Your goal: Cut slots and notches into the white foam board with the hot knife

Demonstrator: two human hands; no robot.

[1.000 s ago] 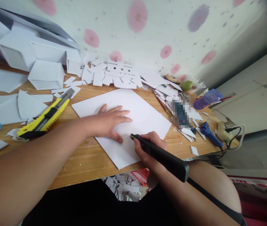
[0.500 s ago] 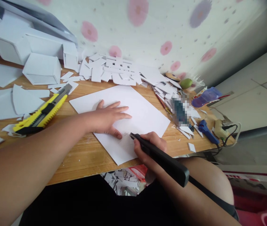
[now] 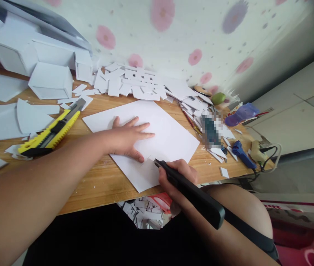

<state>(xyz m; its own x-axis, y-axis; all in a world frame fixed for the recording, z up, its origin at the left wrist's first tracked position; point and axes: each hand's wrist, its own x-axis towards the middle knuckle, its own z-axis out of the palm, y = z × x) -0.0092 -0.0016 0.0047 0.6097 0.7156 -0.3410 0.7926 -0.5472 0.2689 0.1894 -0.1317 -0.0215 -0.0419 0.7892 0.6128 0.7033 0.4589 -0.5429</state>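
A white sheet of board [image 3: 162, 129] lies on the wooden table [image 3: 101, 184], its near corner reaching the front edge. My left hand [image 3: 126, 138] lies flat on the sheet with its fingers spread, pressing it down. My right hand [image 3: 177, 177] is closed round a long black utility knife [image 3: 190, 192]. The knife's tip touches the sheet just right of my left thumb, near the front corner.
A yellow utility knife [image 3: 51, 133] lies at the left. White box shapes [image 3: 50, 81] and many cut white pieces [image 3: 135, 83] fill the back. At the right lie a blue glue gun [image 3: 241, 153], a beige glue gun [image 3: 258, 153], a green fruit [image 3: 218, 98]. Scraps fill a bin [image 3: 146, 212] under the table.
My right hand has drawn the black knife a little toward me along the sheet. My left hand stays flat on the sheet.
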